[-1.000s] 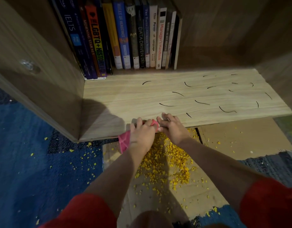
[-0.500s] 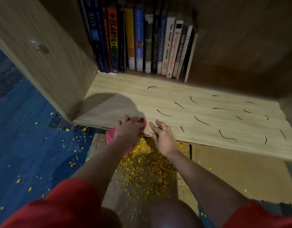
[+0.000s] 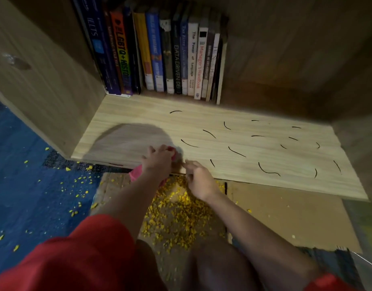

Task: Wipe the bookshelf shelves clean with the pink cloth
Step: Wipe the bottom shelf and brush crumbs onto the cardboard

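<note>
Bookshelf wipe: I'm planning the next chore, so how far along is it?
Looks done: yellow crumbs lie piled on the cardboard below the shelf, which shows none. In hand: the left hand grips the pink cloth at the front edge, the right hand open beside it. Left: dark curved strands lie across the shelf's middle and right.

Row of books [image 3: 160,53] standing upright; yellow crumbs [image 3: 176,217] piled on brown cardboard [image 3: 285,217], more scattered over blue carpet [image 3: 34,196].
</note>
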The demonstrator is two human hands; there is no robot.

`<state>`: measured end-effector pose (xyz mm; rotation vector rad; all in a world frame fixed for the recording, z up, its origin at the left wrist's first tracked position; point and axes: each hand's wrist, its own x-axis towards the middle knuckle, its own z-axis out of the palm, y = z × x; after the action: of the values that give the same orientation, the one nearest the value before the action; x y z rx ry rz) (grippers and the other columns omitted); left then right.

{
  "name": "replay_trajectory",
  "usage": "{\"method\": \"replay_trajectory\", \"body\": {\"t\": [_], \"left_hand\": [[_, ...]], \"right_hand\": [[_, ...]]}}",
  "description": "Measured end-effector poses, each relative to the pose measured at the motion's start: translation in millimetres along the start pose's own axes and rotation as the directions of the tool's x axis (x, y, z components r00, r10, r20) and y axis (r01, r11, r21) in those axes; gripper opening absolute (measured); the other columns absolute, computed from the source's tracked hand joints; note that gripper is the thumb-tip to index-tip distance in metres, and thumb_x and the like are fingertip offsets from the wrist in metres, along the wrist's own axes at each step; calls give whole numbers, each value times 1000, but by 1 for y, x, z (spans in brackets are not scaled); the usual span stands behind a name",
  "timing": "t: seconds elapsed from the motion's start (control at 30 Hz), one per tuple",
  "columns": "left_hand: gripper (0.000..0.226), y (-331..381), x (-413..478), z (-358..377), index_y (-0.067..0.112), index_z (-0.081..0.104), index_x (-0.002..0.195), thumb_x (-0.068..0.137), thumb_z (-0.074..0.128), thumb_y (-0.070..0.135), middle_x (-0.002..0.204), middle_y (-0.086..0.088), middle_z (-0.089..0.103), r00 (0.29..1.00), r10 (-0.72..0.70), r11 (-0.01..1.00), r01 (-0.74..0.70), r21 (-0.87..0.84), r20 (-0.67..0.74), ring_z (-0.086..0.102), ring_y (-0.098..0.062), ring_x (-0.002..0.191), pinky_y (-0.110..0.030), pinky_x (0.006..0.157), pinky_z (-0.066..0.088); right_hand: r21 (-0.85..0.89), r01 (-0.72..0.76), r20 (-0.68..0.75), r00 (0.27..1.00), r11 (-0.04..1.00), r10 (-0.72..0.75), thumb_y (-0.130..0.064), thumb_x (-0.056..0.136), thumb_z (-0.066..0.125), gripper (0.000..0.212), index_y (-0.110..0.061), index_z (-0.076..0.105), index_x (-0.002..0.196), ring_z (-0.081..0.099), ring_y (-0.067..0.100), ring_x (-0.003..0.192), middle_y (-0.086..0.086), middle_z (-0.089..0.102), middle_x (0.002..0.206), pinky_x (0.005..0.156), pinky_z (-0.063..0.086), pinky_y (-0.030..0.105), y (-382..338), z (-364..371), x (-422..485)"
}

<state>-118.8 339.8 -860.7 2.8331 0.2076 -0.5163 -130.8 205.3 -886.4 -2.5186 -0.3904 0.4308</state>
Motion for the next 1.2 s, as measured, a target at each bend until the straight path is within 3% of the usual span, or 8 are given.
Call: {"method": "replay_trajectory", "body": {"t": [0.1,0.43,0.53,0.67,0.77,0.93,1.07,1.2], "left_hand": [[52,6,-4,1,26,41,139,91,45,8,139,-2,35,999,31,1000,-31,-1,39,27,-31,128,-49,103,34],[54,17,-2,2,19,28,147,97,46,29,150,-6,35,990,77,944,-36,-327,116,32,-24,137,-29,111,18],[46,17,-5,2,8,40,141,96,48,11,139,-12,47,991,82,755,7,-656,105,44,-23,127,-27,104,33],[39,19,-17,0,4,59,99,90,29,-19,85,-9,55,978,155,505,40,-862,136,55,-13,71,-11,54,42],[26,9,-11,-3,12,55,92,94,39,-8,79,-5,53,980,119,396,103,-912,162,60,-9,65,-18,60,49],[30,-15,2,9,18,58,117,91,45,12,122,-6,59,999,-23,929,6,-371,-39,55,-30,111,-45,96,45],[49,-23,3,17,29,42,135,89,43,12,149,4,28,1000,16,991,-19,-131,-22,24,-24,138,-47,110,23],[53,-33,9,17,21,37,141,90,43,7,152,1,23,997,77,995,-76,-69,15,23,-26,139,-46,110,29]], "right_hand": [[156,-67,-131,988,985,88,9,86,44,44,-11,62,121,58,21,108,7,61,117,99,40,23,15,-11,-18],[232,-44,-193,977,972,90,11,87,39,49,-6,51,132,48,23,120,11,53,124,101,31,20,3,-16,-23],[227,-50,-176,980,973,91,8,89,38,49,-3,45,136,44,28,122,18,50,125,100,27,19,-3,-16,-17],[200,-118,-134,980,973,147,-4,93,40,52,-6,30,144,35,28,129,16,39,134,107,22,24,-11,-11,-10],[122,-124,-105,985,985,137,-17,93,47,59,-14,23,147,30,29,129,12,31,139,108,27,34,-21,-10,-12],[-88,-89,-46,995,992,85,-23,92,53,60,-15,26,144,35,33,121,11,30,142,98,35,38,-31,-3,5],[-330,34,-14,999,943,-41,-13,88,55,57,-16,36,141,35,27,116,4,35,140,98,35,35,-28,6,3],[-433,17,10,1000,901,-14,-9,78,67,62,-12,41,135,30,29,121,8,27,140,104,32,36,-13,-4,-2]]}}
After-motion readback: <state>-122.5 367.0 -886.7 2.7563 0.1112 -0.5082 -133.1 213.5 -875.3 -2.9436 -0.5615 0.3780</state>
